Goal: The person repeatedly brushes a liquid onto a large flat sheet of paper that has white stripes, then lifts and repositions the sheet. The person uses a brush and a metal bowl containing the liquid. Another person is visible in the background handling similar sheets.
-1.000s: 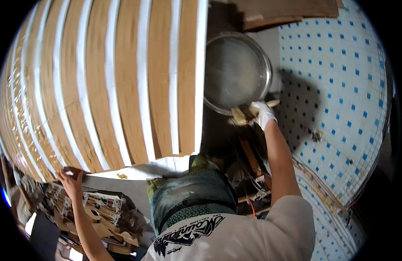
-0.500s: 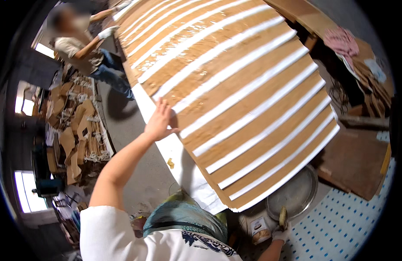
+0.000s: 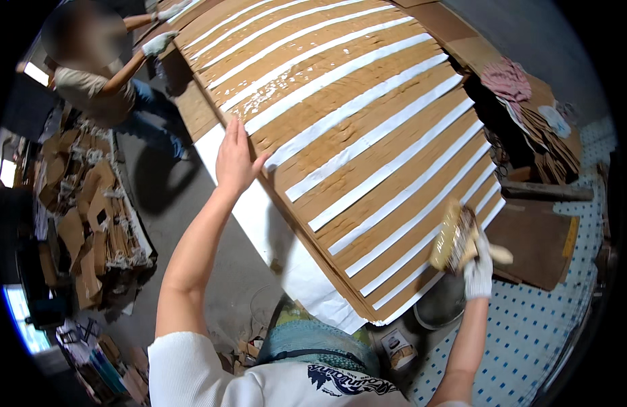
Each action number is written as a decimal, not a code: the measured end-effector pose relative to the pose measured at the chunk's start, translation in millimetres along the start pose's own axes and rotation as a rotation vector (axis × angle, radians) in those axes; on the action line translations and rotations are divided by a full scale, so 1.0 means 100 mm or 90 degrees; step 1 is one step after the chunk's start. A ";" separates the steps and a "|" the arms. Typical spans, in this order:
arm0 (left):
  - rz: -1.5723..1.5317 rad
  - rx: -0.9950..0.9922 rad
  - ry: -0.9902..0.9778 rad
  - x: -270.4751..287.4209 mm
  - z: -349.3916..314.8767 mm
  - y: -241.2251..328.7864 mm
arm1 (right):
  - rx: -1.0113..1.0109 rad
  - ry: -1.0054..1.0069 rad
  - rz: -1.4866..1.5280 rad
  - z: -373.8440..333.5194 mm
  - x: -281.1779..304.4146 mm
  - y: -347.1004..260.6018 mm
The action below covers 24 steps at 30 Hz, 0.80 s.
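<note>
Brown sheets with white stripes (image 3: 368, 152) lie overlapped in front of me, wet and glossy toward the far part. My left hand (image 3: 237, 159), bare, rests on their left edge with its fingers stretched out, holding nothing. In a white glove, my right hand (image 3: 477, 268) grips a wide brush (image 3: 452, 234) by its pale wooden handle. The brush's bristles look coated with something yellowish and shiny. It is over the near right part of the sheets; whether it touches them I cannot tell. Below it, a round metal basin (image 3: 439, 312) shows partly behind the sheets.
Across the far left corner stands another person (image 3: 103, 88) with gloved hands at the sheets' edge. Scrap cardboard (image 3: 79, 217) is heaped at the left. A pink cloth (image 3: 507, 81) and brown boards (image 3: 530, 237) lie on the right. A printed packet (image 3: 399, 349) is near my waist.
My right hand has risen from beside the basin with the brush, now over the sheets' near right part. My left hand has shifted slightly along the left edge, its fingers more extended.
</note>
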<state>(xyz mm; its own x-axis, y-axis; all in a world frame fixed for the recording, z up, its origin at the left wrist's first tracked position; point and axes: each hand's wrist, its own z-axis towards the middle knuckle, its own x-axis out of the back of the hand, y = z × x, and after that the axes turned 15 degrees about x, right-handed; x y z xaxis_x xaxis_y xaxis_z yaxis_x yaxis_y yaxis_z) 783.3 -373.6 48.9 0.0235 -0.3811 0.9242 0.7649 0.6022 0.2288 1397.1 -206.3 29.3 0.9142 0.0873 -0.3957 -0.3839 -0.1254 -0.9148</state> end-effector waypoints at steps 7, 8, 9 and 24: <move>0.061 0.095 -0.162 -0.03 0.06 0.05 | 0.178 -0.311 -0.318 0.78 -2.49 0.21; 0.054 0.108 -0.175 -0.05 0.05 0.07 | 0.205 -0.360 -0.320 0.86 -2.71 0.30; 0.069 0.118 -0.192 -0.04 0.05 0.03 | 0.340 -0.402 -0.364 0.97 -2.85 0.51; 0.183 0.133 -0.244 -0.08 0.12 0.20 | 0.208 -0.127 -0.767 3.36 -2.17 0.52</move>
<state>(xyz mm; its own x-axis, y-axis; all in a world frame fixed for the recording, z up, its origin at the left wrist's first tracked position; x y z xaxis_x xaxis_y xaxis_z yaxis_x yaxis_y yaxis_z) 790.2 -350.4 50.1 -0.0532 0.0813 0.9953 0.6161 0.7870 -0.0314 1134.8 100.0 40.2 0.6807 0.1266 0.7216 0.6368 0.3846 -0.6682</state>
